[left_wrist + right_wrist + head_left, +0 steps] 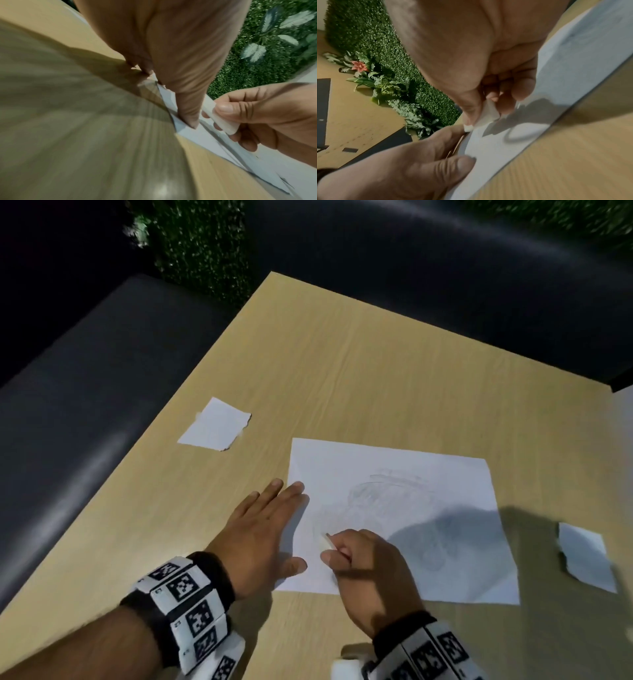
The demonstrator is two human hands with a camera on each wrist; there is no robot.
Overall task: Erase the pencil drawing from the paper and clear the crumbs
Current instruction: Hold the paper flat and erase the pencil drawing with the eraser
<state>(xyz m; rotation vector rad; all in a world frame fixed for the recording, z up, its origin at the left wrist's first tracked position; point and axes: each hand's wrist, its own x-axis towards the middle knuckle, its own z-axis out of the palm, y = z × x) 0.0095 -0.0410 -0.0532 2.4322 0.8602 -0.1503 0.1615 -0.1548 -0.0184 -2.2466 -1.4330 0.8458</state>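
Note:
A white sheet of paper (411,508) with a faint pencil drawing (387,494) lies on the wooden table (359,371). My left hand (267,522) lies flat with straight fingers on the sheet's left edge, pressing it down. My right hand (363,559) pinches a white eraser (328,542) between thumb and fingers, its tip on the paper near the lower left. The left wrist view shows the eraser (221,119) in the right hand (265,115). In the right wrist view the eraser (486,115) touches the paper (505,142), close to a dark pencil line.
A torn scrap of white paper (215,424) lies on the table to the far left. Another scrap (585,556) lies at the right, in shadow. A dark padded bench (85,388) wraps round the table's left and far sides. Green foliage (202,244) stands behind.

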